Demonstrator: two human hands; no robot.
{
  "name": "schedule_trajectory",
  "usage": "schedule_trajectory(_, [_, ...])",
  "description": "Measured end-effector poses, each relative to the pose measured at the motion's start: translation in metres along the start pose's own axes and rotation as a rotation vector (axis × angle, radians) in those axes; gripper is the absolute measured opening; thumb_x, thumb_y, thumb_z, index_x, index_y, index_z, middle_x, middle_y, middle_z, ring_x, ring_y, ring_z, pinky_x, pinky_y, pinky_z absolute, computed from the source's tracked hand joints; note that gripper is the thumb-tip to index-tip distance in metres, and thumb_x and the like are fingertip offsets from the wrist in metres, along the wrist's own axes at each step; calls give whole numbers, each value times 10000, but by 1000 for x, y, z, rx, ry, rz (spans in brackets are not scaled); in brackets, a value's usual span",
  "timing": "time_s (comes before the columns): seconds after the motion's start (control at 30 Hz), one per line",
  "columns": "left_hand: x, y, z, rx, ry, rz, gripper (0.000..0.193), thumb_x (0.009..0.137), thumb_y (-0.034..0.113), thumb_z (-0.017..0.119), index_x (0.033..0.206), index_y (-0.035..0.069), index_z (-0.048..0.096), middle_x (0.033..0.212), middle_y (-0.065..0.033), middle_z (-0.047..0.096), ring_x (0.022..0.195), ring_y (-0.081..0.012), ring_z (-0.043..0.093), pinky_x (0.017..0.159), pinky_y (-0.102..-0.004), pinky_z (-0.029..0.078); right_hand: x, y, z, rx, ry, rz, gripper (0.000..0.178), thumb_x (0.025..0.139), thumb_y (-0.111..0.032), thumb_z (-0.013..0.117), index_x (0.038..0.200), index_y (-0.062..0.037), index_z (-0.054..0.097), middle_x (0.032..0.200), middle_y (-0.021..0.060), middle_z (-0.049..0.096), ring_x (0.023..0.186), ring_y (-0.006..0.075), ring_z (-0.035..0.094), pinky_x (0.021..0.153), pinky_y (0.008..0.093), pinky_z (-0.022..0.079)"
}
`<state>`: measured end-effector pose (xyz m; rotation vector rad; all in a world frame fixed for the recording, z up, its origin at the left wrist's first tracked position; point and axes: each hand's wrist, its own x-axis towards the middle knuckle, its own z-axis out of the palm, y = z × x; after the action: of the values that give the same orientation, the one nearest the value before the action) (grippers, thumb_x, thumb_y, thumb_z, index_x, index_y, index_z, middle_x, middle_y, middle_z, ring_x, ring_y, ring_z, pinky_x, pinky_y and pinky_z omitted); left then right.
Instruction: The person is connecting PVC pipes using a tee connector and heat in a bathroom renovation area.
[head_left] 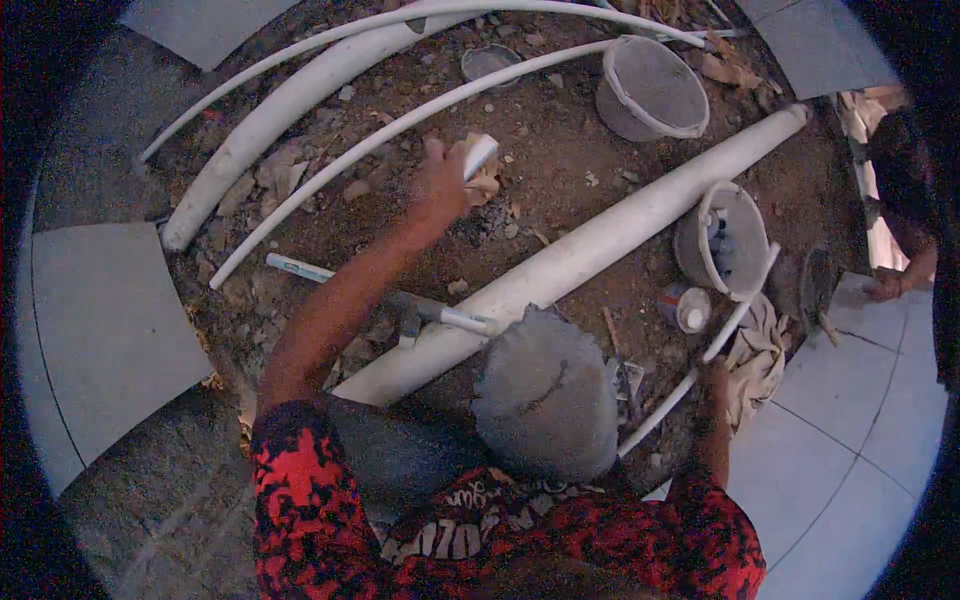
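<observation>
A single head-worn fisheye view looks steeply down from above a person in a grey cap and red patterned shirt, close enough that cap and shoulders fill the lower middle. It faces a patch of bare dirt ground crossed by white pipes, with grey floor tiles curving along the rim. Straight edges bend toward the dark circular border. No second view shares the scene.

Dirt patch is crowded w/ pipes: thick white plastic pipe runs diagonally across the middle, blocking a straight reach to the far side. Thin white pipe & fat curved white pipe fence the left. Grey round buckets block the right. Bare dirt between the pipes is free.
</observation>
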<state>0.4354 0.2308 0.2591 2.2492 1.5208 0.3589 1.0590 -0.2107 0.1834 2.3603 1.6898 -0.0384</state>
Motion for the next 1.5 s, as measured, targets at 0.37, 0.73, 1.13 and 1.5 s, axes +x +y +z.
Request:
schedule_trajectory(0.37, [-11,-92,29,-612,-151,88,705,711,339,738,1243,39,385,1021,-192,545,837,-281,594,740,-395,502,39,-308,-235,1256,-748,39,506,781,-90,573,1263,-45,425,933,93,631,802,172,593,691,278,486])
schedule_trajectory(0.73, [-18,-26,-42,-692,-98,-350,557,779,247,680,1210,6,423,859,-102,585,561,-146,569,469,-304,482,223,-493,-175,726,193,-526,328,849,-225,561,1097,-14,523,788,180,599,640,294,589,588,363,478])
schedule_trajectory(1.13, [-111,-23,-141,-406,-35,-132,703,776,418,659,1307,50,382,903,-90,578,639,-148,566,582,-295,486,270,-567,-186,607,103,-753,389,776,-285,650,1075,-64,536,988,192,597,846,339,608,750,428,486])
schedule_trajectory(1.5, [-211,19,-217,-622,-118,-483,531,794,375,645,1171,40,481,861,-61,566,661,-111,541,578,-272,469,283,-570,-78,1047,-90,-625,429,788,-236,663,1124,-33,490,1009,139,611,891,286,599,760,378,484])
